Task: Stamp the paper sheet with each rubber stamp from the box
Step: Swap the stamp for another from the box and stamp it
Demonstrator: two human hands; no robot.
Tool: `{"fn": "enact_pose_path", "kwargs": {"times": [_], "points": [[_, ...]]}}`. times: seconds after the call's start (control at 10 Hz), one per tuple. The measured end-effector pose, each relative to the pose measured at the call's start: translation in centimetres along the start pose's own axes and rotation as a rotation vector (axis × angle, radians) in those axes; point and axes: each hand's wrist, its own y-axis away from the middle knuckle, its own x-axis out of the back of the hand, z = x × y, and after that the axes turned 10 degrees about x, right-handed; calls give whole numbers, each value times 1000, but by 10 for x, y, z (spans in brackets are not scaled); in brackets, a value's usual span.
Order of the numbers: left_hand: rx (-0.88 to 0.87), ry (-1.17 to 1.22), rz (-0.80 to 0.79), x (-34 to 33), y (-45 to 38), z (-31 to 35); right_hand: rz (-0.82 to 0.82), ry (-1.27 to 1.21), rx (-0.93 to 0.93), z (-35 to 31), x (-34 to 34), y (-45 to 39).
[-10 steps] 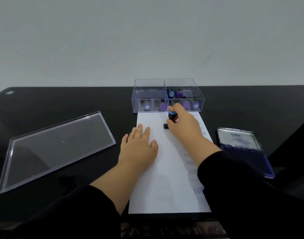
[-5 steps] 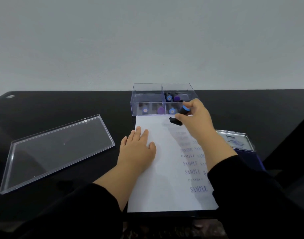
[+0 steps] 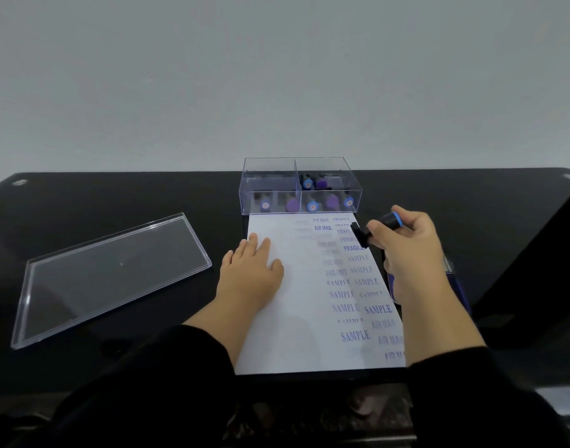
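A white paper sheet (image 3: 296, 321) lies on the black table, its right half covered with blue prints reading SAMPLE, AIR MAIL and FRAGILE. My left hand (image 3: 253, 270) rests flat on the sheet's left part. My right hand (image 3: 406, 247) grips a black rubber stamp (image 3: 375, 229) with a blue ring, tilted in the air over the sheet's upper right edge, its face turned left. A clear plastic box (image 3: 300, 189) with several blue and purple stamps stands just beyond the sheet's top edge.
The box's clear lid (image 3: 109, 273) lies flat to the left. A blue ink pad (image 3: 455, 286) sits right of the sheet, mostly hidden under my right forearm. A grey wall rises behind the table.
My right hand lifted the stamp off the top of the sheet and carried it right, tilting it. The left hand stayed flat on the paper.
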Motion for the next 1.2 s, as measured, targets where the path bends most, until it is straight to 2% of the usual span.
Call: {"fn": "enact_pose_path", "kwargs": {"times": [0.3,0.8,1.0,1.2], "points": [[7,-25,-7,0,0,0,10,-26,-29,-3,5,3],[-6,-10,6,-1,0,1,-51,125,-32,-9,8,3],[-31,-88,1,-1,3,3,-58,181,-8,-11,12,4],[2,-222,-81,8,-1,13,-73,291,11,-16,21,4]]}}
